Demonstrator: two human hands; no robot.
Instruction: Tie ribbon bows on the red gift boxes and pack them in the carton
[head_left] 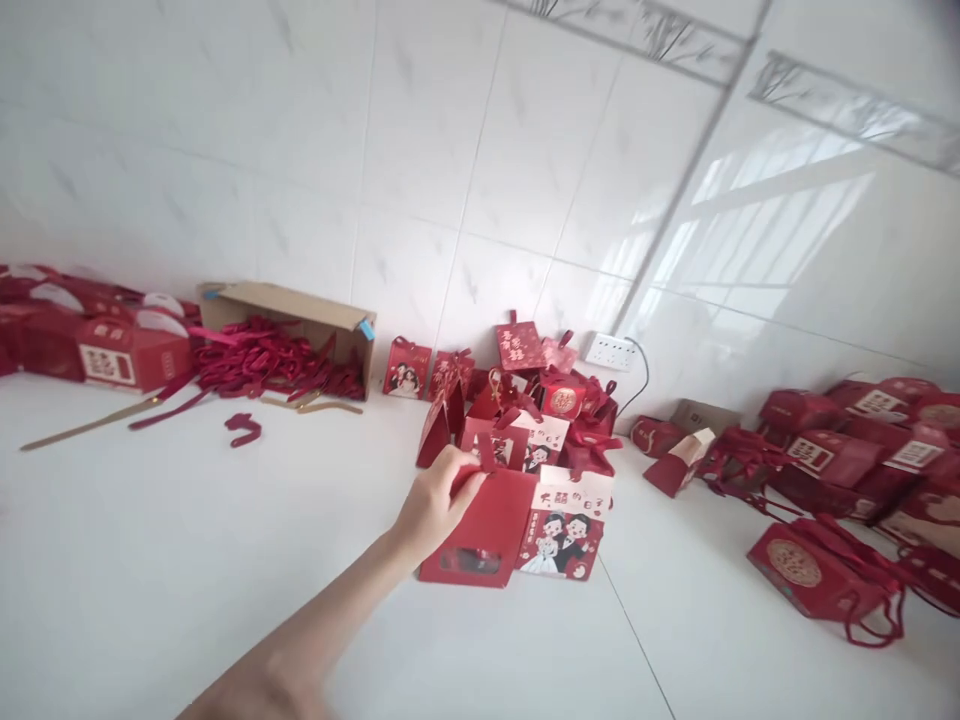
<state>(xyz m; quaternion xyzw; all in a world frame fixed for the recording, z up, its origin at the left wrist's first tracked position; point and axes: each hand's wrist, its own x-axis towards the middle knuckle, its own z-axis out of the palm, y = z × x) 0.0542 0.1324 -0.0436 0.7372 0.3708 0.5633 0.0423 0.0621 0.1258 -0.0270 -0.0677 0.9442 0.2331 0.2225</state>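
Observation:
My left hand [437, 503] reaches out from the lower left over the white floor. Its fingers are closed on the top edge of a red gift box [487, 530], which stands open and has a cartoon couple printed on its right face. The box stands at the front of a heap of similar small red boxes [540, 400] piled against the tiled wall. My right hand is out of the picture.
A cardboard carton [300, 305] lying on its side spills red ribbons [270, 365] at the left. More red boxes lie at the far left [112, 355] and far right [825, 575]. A wall socket [609, 350] with a cable sits behind the heap. A gold strip [82, 425] lies on the floor.

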